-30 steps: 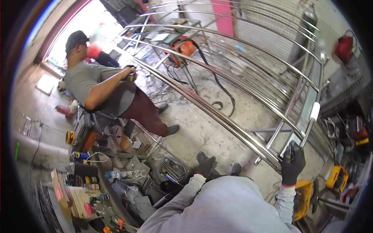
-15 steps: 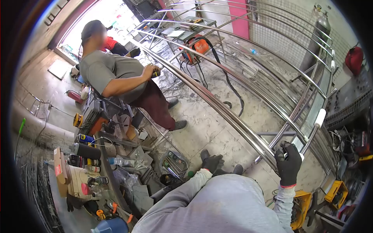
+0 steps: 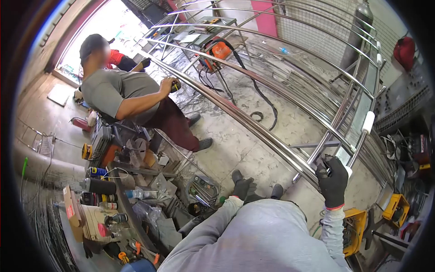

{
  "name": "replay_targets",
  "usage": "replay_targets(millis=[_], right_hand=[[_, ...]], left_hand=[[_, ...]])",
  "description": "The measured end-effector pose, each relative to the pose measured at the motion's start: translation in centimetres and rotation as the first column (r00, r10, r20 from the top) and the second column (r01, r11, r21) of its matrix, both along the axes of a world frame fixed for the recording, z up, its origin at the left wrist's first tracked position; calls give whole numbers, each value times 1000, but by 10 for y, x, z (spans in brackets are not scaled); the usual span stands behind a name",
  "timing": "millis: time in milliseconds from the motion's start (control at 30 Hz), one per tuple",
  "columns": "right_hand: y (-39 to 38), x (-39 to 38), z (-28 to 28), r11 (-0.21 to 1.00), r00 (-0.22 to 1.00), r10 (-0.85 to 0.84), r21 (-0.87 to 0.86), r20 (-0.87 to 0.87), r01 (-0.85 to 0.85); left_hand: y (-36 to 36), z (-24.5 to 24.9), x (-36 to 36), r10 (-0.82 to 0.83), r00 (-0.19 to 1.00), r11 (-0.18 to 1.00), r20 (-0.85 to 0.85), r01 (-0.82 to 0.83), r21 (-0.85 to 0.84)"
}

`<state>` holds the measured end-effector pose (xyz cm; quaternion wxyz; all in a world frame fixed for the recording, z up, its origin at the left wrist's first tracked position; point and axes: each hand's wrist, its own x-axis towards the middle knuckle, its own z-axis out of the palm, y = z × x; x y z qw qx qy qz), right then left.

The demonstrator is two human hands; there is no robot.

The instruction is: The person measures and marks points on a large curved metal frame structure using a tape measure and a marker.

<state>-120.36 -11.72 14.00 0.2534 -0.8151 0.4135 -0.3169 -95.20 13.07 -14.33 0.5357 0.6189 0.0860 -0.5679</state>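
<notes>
My right hand (image 3: pixel 333 182), in a dark glove with a red cuff edge, is closed at the near corner of a long frame of shiny metal tubes (image 3: pixel 253 124). Its fingers curl round the tubing there, though the exact grip is partly hidden. Beside the thumb, a white wrap (image 3: pixel 348 171) covers part of a tube; another white wrap (image 3: pixel 369 122) is farther up. Low in front of my body is my left hand (image 3: pixel 244 188), also gloved, with its fingers apart and nothing in it. It hangs above the floor near my shoes.
Across the frame, a co-worker (image 3: pixel 122 86) holds a small black and yellow object (image 3: pixel 175 86). Left is a cluttered bench with cans, bottles and a cardboard box (image 3: pixel 72 206). A tool tray (image 3: pixel 201 190) lies on the floor. An orange machine (image 3: pixel 221 50) and gas cylinder (image 3: pixel 358 36) stand beyond.
The whole view has shifted slightly, so the frame and co-worker appear farther left and the frame's near end higher. My right hand stays at the same corner of the frame.
</notes>
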Motion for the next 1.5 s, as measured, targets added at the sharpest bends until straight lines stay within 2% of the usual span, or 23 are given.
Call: replay_targets(millis=[300,467,667,767,967,1067,1167,1267,1400,1500], right_hand=[[-1,0,-6,1000,997,11,9,82,-12],[-1,0,-9,998,997,-1,62,75,-3],[-1,2,-9,997,997,-6,77,81,0],[0,4,-3,1000,993,26,-11,115,-25],[0,3,-6,999,992,37,8,122,-38],[0,0,-8,999,994,-3,41,110,-1],[-3,-4,-13,993,998,25,111,58,-31],[0,3,-7,999,991,9,44,135,-15],[-3,-3,-12,999,995,29,20,91,-31],[-3,0,-13,1000,992,23,-23,122,-21]], left_hand=[[-2,8,-6,-9,999,1000,38,9,4],[2,-4,-3,-26,1000,999,-9,25,-28],[6,-1,-5,-23,999,999,39,24,-22],[4,7,-6,-6,1000,1000,20,6,5],[7,2,-4,17,1000,999,5,-17,-31],[5,-3,-4,15,999,999,34,-14,-29],[4,0,-3,5,1000,1000,25,-4,-22],[2,4,-4,36,999,999,38,-36,2],[3,8,-4,25,999,1000,45,-25,-18],[2,11,-4,-21,998,1000,52,21,-12]])
